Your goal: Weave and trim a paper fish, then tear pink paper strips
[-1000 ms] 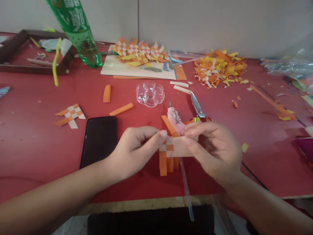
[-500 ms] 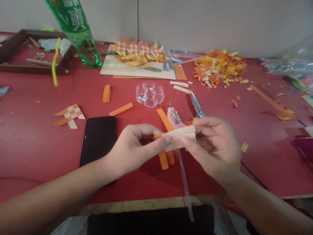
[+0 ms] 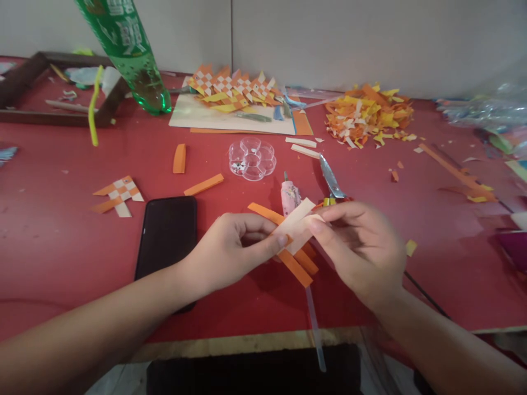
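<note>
Orange paper strips (image 3: 297, 267) and cream paper strips (image 3: 297, 218) cross each other between my hands, above the red table. My left hand (image 3: 242, 241) pinches them at the crossing, thumb on top; its other fingers are partly hidden behind the paper. With thumb and index finger, my right hand (image 3: 358, 241) grips the right end of a cream strip. Just beyond the paper lies a pink glue gun (image 3: 290, 195), partly covered, with a clear glue stick (image 3: 315, 329) showing toward the table's front edge. Scissors (image 3: 330, 176) lie beyond my right hand.
A black phone (image 3: 167, 236) lies left of my left hand, near a woven paper fish (image 3: 121, 189). A clear flower-shaped palette (image 3: 252, 159) sits ahead. Farther back are a green bottle (image 3: 135, 60), finished woven fish (image 3: 234, 88) and paper scraps (image 3: 368, 115).
The crossed strips have turned between my fingers: the cream ends now point up and right, and the orange ones slant down to the right. My right fingers have shifted onto one cream end.
</note>
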Demonstrator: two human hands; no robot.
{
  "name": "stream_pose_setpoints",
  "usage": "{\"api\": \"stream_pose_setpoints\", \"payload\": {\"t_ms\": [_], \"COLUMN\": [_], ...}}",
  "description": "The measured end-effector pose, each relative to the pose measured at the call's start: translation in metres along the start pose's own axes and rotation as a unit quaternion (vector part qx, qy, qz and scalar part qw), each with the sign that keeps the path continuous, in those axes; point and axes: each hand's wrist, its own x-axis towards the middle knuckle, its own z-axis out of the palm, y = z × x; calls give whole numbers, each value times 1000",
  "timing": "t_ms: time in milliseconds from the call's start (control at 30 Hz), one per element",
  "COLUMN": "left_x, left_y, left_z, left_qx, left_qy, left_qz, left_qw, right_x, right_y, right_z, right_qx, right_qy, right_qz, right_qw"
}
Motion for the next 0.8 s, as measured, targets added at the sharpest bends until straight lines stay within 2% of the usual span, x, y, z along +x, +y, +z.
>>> {"api": "stream_pose_setpoints", "payload": {"t_ms": [133, 233, 433, 633, 800], "left_x": [0, 0, 1, 1, 1], "left_y": [-2, -4, -5, -4, -2], "left_z": [-1, -1, 0, -1, 0], "left_qx": [8, -2, -22, -31, -23], "left_qy": [-9, -15, -33, -37, -4], "left_qz": [-8, -14, -16, -8, -23], "left_qw": [1000, 1000, 999, 999, 999], "right_x": [-1, -1, 3, 2, 3], "right_y": [5, 8, 9, 13, 12], "right_z": [-2, -5, -7, -8, -10], "right_qx": [-18, -57, -171, -156, -251], "right_qy": [-16, -22, -13, -7, 40], "right_qz": [-30, -82, -185, -197, -265], "right_qw": [999, 995, 968, 968, 930]}}
